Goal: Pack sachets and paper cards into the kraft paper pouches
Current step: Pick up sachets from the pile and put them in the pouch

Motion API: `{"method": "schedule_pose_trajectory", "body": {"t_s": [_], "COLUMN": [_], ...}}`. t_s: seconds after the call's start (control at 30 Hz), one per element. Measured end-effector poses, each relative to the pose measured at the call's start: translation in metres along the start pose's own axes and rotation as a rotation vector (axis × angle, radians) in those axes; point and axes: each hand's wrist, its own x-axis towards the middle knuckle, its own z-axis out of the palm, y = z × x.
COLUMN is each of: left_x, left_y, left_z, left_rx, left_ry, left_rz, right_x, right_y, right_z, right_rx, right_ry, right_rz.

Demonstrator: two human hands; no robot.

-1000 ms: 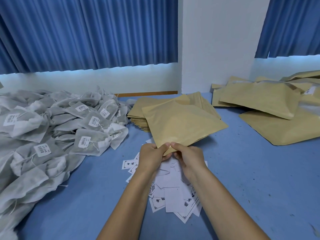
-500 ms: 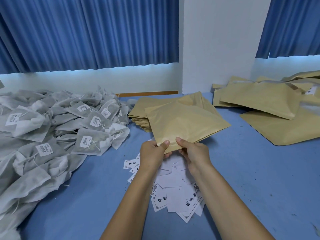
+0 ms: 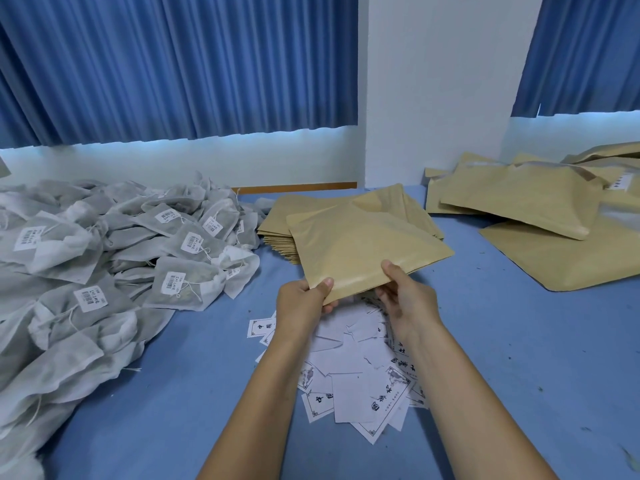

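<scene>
Bare forearms [image 3: 266,386]; bare left hand [image 3: 300,306], right hand [image 3: 411,303].

tan kraft pouch [image 3: 360,247] held tilted over scattered white cards [image 3: 358,393] — grey sachets [image 3: 187,289] heaped left.

Not much legible here tbh. The paper cards [image 3: 346,368] have bold black Chinese characters inside a thin ornate border; one looks like 中, and I can't make out the rest. The sachets [image 3: 194,271] carry white stickers [image 3: 173,292] with barcodes, but the print's too tiny to read.
</scene>
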Motion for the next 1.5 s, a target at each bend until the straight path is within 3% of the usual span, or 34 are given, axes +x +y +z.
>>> {"method": "schedule_pose_trajectory", "body": {"t_s": [0.07, 0.23, 0.33, 0.47, 0.67, 1.07, 1.27, 1.5], "left_x": [0.004, 0.008, 0.008, 0.001, 0.001, -0.007, -0.002, -0.002], "left_y": [0.001, 0.003, -0.003, -0.01, -0.015, -0.013, -0.008, -0.008], "left_z": [-0.004, -0.006, -0.001, 0.012, 0.018, 0.023, 0.015, 0.011], "left_rx": [-0.097, -0.613, -0.88, -0.806, -0.76, -0.751, -0.707, -0.768], "left_ry": [0.027, 0.01, -0.009, -0.107, -0.069, 0.078, 0.112, 0.169], "left_rz": [-0.07, -0.315, -0.365, -0.343, -0.282, -0.137, -0.095, -0.173], "right_x": [0.002, 0.004, 0.004, 0.002, -0.004, -0.012, -0.001, -0.003], "right_y": [-0.003, -0.003, -0.001, 0.003, 0.015, 0.016, -0.004, -0.005], "right_z": [-0.001, 0.0, 0.002, 0.006, 0.01, 0.013, 0.001, 0.0], "right_rx": [0.025, 0.114, 0.124, 0.099, 0.045, 0.036, 0.158, 0.112], "right_ry": [0.034, -0.041, -0.078, -0.098, -0.057, -0.104, 0.133, 0.082], "right_rz": [-0.004, 0.078, 0.093, 0.061, -0.015, 0.039, -0.026, 0.022]}}
